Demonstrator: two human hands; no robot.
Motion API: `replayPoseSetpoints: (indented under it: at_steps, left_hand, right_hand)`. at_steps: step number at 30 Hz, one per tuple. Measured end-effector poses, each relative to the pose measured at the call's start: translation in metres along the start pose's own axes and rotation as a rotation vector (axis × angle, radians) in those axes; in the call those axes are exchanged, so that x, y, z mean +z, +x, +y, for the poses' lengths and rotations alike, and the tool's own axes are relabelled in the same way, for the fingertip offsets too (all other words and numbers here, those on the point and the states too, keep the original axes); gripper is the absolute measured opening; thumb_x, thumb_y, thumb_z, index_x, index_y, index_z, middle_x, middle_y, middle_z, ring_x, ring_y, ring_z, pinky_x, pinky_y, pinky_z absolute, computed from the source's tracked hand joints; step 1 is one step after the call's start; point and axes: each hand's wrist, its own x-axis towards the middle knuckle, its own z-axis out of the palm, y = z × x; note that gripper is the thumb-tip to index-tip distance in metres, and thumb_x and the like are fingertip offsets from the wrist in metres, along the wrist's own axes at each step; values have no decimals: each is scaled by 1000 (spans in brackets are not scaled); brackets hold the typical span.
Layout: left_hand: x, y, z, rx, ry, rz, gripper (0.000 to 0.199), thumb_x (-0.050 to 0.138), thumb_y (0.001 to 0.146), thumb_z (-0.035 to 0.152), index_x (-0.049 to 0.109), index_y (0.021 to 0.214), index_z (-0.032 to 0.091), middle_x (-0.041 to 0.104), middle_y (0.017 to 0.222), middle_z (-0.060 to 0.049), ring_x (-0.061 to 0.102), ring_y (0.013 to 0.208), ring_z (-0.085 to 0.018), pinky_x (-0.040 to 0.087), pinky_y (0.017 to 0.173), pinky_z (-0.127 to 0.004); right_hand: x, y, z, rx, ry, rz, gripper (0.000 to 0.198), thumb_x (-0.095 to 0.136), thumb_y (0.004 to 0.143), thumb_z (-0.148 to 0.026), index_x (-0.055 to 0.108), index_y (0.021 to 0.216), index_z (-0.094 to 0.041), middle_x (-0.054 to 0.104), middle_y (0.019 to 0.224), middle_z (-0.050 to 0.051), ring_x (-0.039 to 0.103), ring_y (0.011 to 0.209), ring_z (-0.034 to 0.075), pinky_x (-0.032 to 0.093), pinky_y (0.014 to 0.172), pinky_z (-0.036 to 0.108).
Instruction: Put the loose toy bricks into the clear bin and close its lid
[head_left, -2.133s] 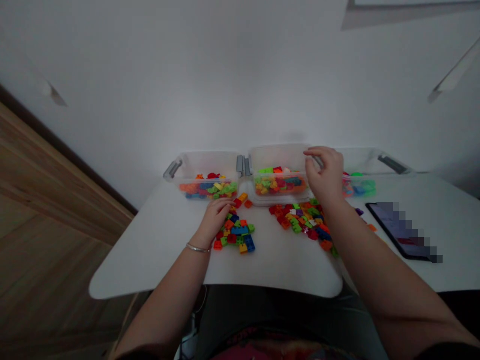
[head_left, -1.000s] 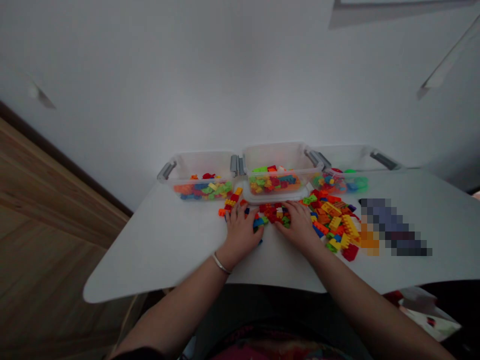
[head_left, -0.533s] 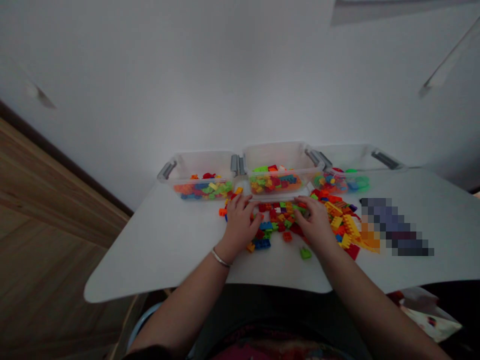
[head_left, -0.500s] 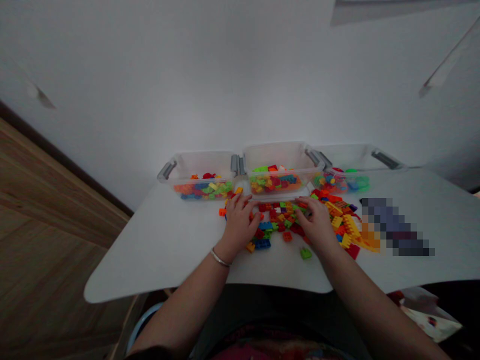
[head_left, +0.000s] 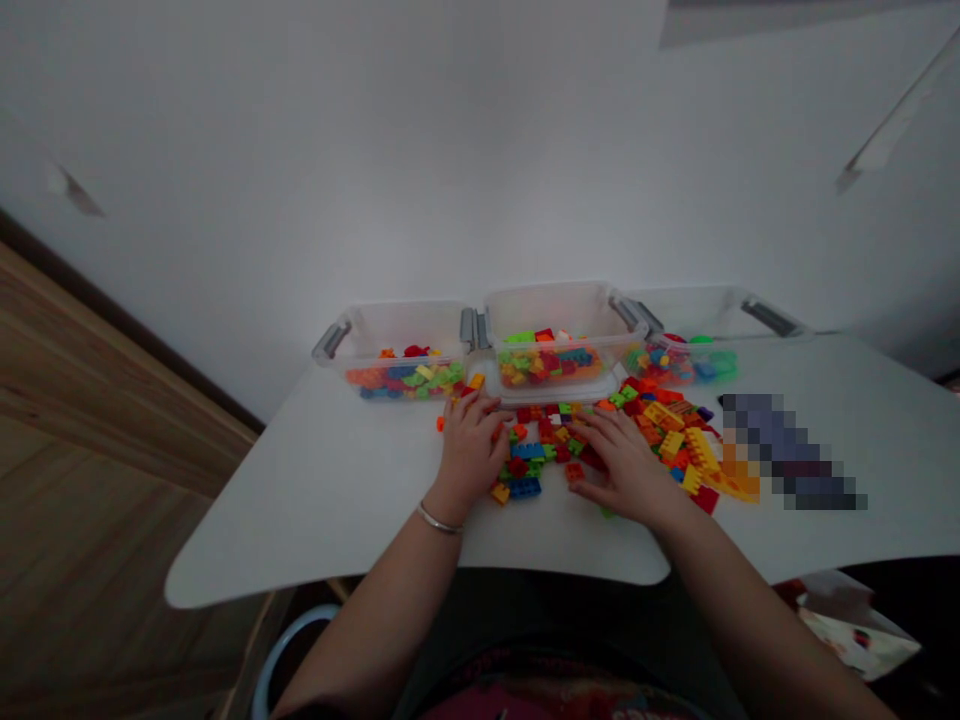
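Curving at eleven o'clock, any pinch impossible to tell, the left hand (head_left: 471,448) borders toy bricks (head_left: 529,452) at twelve, likely light, stiff and best held by opposite sides, with the right hand (head_left: 624,466) spread at one.

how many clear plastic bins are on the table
3, in a row by the wall: a left bin, a middle bin and a right bin. No others show.
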Motion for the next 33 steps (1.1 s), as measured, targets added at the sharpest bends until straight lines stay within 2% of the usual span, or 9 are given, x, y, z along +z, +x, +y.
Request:
replayPoseSetpoints:
  at_steps: [2,5,8,11,14,17,21,26,33]
  left_hand:
    - [0,-1,-1,6,-4,7,23,51,89,24,71,101,25,65,121,-5,44,127,-28,19,115,-56]
    - [2,-1,-2,11,-14,10,22,52,88,23,71,99,25,65,120,-5,44,126,-28,20,114,-57]
    - [2,-1,-3,15,-26,14,21,54,87,22,71,98,24,66,119,-5,45,126,-28,22,113,-58]
    - [3,-1,-4,21,-36,32,20,54,87,20,71,96,24,67,117,-4,46,124,-29,24,112,-59]
    - [2,-1,-3,44,-42,45,19,54,86,19,71,95,23,68,115,-4,47,124,-29,26,112,-59]
    - [1,-1,-1,81,-55,45,19,54,86,18,71,94,22,68,113,-5,48,122,-29,31,110,-56]
    - [0,-1,0,147,-95,14,20,53,87,19,71,95,21,68,113,-5,49,121,-28,37,107,-52]
    - [-1,-2,2,220,-125,-43,20,53,88,20,70,97,21,67,114,-5,49,120,-27,36,109,-53]
    - [1,-2,3,297,-152,-66,20,52,89,20,70,98,21,68,110,-6,52,117,-25,37,108,-52]
  right_hand:
    - [4,3,-2,-23,-27,9,70,65,76,-52,50,137,-21,52,140,12,36,136,34,23,115,59]
    - [10,13,-3,-4,-74,60,60,62,79,-48,56,132,-20,56,136,12,40,133,33,24,115,56]
    - [13,21,-1,42,-115,122,51,60,83,-46,60,124,-18,61,128,12,49,124,32,31,111,53]
    - [12,22,3,106,-127,198,38,57,87,-41,65,114,-17,67,116,10,57,108,28,43,99,46]
    - [8,18,8,213,-166,273,24,54,87,-30,70,100,-18,70,105,9,60,97,26,47,88,43]
    - [6,14,13,264,-196,249,18,57,84,-27,72,90,-19,70,106,8,60,97,27,47,88,43]
    - [9,16,16,274,-210,175,20,60,82,-29,74,92,-19,69,109,8,59,100,28,47,88,44]
    - [10,22,13,257,-239,146,19,59,84,-28,73,93,-20,68,114,7,58,103,27,46,90,43]
    - [5,26,5,241,-311,131,15,61,85,-26,74,90,-21,69,112,6,59,100,27,47,88,41]
